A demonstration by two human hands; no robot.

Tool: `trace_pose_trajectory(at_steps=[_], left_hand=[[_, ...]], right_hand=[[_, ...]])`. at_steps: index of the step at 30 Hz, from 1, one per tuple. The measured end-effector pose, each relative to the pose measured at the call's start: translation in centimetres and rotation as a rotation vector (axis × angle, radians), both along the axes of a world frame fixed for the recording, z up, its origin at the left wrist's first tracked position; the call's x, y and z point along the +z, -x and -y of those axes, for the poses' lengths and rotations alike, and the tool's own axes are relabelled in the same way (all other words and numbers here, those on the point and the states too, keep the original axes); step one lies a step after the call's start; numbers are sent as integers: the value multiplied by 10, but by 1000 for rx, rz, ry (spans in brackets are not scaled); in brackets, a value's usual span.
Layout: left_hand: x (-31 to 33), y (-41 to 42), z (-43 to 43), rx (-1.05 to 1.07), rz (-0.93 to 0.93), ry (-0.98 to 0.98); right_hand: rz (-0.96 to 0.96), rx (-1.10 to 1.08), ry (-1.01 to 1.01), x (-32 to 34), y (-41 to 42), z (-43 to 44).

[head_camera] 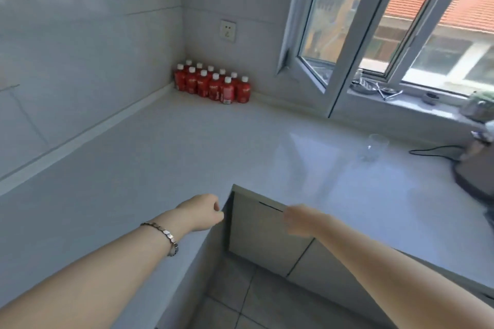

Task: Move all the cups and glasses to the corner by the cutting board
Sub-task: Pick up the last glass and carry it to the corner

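Head view. An L-shaped pale countertop (165, 147) runs along two tiled walls and meets in a far corner, where a cluster of red bottles (213, 84) with white caps stands against the wall below a wall socket (227, 30).

A single clear glass (373, 149) stands upright on the right-hand run of the counter, below the open window (347, 35) and just left of a black cord (433, 153) that leads to a dark appliance (478, 168) at the right edge. The glass is faint against the bright surface; whether it holds anything cannot be told.

The left hand (204, 212), with a metal bracelet (163, 236) on the wrist, is held over the inner edge of the counter, its fingers curled loosely inward into a slack fist that grips nothing. The right hand (296, 220) is blurred and hangs in front of the cabinet doors (267, 232) below the counter edge; its fingers appear drawn together, but how tightly cannot be told, and nothing is seen in it.

The glass lies well apart from both hands, beyond and to the right of the right hand, with bare counter between them. Neither set of fingers touches it.

Small metal items (374, 87) lie on the windowsill (417, 107), too indistinct to name. Grey floor tiles (240, 302) show between the forearms.
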State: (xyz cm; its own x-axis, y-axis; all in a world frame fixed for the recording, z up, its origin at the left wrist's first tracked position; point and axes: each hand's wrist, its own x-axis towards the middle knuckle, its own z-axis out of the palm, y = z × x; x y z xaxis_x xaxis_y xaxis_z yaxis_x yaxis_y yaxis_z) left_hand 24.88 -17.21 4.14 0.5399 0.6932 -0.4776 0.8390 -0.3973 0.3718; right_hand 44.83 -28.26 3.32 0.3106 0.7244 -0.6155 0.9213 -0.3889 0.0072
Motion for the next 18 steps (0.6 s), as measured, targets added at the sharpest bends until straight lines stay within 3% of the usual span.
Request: trace_pose_trajectory(at_steps=[7, 18], left_hand=[[4, -169, -17, -182, -14, 15], [-16, -380, -105, -490, -58, -32]], right_hand=[[-4, -267, -5, 9, -160, 35], [21, -582, -17, -1, -327, 7]])
